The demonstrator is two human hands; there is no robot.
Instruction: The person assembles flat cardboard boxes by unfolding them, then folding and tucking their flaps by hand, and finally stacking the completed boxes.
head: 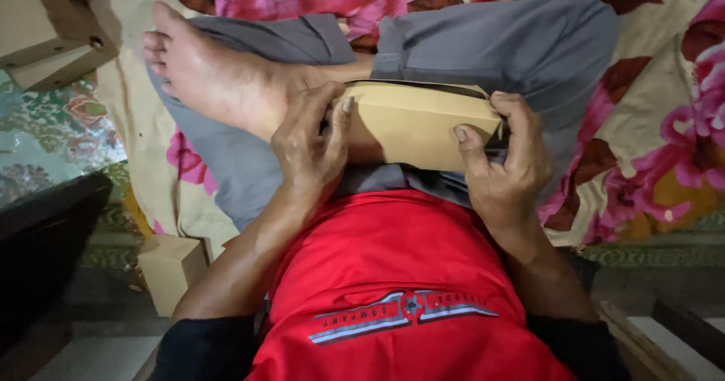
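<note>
Both hands grip a flat tan cardboard box held over the crossed legs

Far left, a finished tan box (171, 269) sits on the floor by the flowered sheet (664, 86); left hand (310, 143) pinches the left end of the cardboard box (411, 124), thumb on the front face, fingers wrapped behind, just beside the bare foot (211, 71); box rests on the grey trousers (513, 41) above the red shirt (393, 260); right hand (502, 158) clamps the right end, thumb on the front, fingers curled over the top edge; risk as I judge it: uneven squeeze could crease the panel or slip the open flap, since the box has only soft lap support
</note>
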